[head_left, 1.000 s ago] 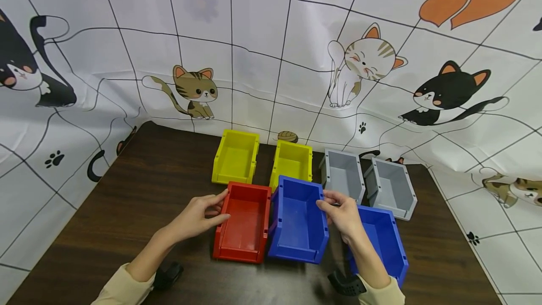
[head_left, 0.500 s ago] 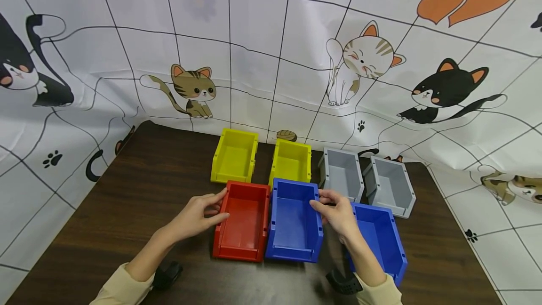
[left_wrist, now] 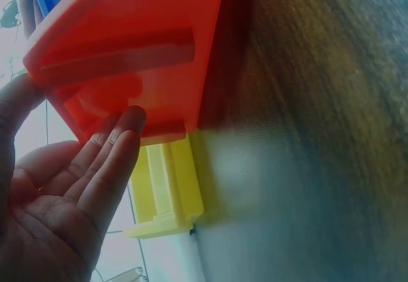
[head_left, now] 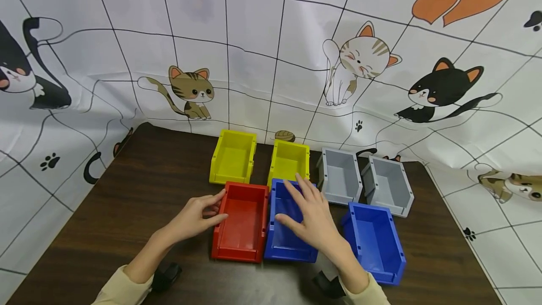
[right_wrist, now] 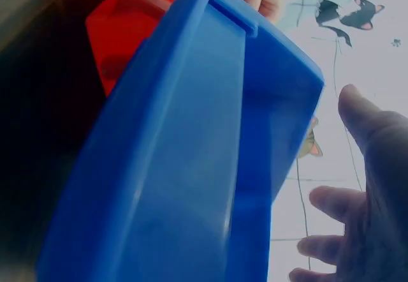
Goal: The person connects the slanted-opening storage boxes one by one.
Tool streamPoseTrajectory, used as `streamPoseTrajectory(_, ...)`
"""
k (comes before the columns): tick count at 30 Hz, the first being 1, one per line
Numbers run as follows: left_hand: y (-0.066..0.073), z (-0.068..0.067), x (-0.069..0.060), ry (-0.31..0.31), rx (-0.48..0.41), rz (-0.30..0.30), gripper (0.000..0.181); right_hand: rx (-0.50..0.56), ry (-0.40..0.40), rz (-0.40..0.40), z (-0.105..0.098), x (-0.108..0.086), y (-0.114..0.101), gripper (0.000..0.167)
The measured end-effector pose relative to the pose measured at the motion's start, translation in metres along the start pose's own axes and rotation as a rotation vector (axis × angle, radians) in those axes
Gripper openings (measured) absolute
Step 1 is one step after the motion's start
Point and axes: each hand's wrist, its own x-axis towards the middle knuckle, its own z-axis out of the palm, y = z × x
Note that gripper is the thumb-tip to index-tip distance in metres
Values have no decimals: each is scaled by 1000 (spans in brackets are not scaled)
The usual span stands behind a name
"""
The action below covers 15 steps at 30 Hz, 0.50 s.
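Observation:
A red storage bin [head_left: 242, 229] stands on the table, its left wall held by my left hand [head_left: 195, 216]. In the left wrist view the thumb lies at the rim [left_wrist: 33, 78] and the fingers lie along the outer wall. Right beside the red bin stands a blue storage bin [head_left: 290, 246], its long side close against it. My right hand [head_left: 314, 218] hovers over this blue bin with fingers spread, holding nothing. The right wrist view shows those fingers apart from the blue bin [right_wrist: 185, 141].
Two yellow bins [head_left: 233, 159] stand behind the red and blue ones. Two grey bins [head_left: 340, 178] are at the back right. A second blue bin [head_left: 374, 244] stands to the right, near my right forearm. A cat-print curtain [head_left: 254, 51] hangs behind the dark table [head_left: 161, 173].
The blue bin has shifted left and straightened against the red one. My right hand has let go of its right wall and moved left above it. My left hand keeps its place.

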Motion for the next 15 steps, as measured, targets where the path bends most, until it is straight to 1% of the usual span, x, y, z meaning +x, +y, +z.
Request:
streamPoseTrajectory(2,0,0,0,1,-1,6,62,-46,-55,-21,4,2,-6,77)
streamPoseTrajectory(6,0,1,1,-3,-3,19,62,-94,-136,-18,8,6,-12,78)
streamPoseTrajectory(11,0,0,1,-1,-2,26,62,-107,-198,2,9,9,-13,76)
streamPoseTrajectory(15,0,-1,0,0,-1,18,62,-115,-234,20,8,11,-15,77)
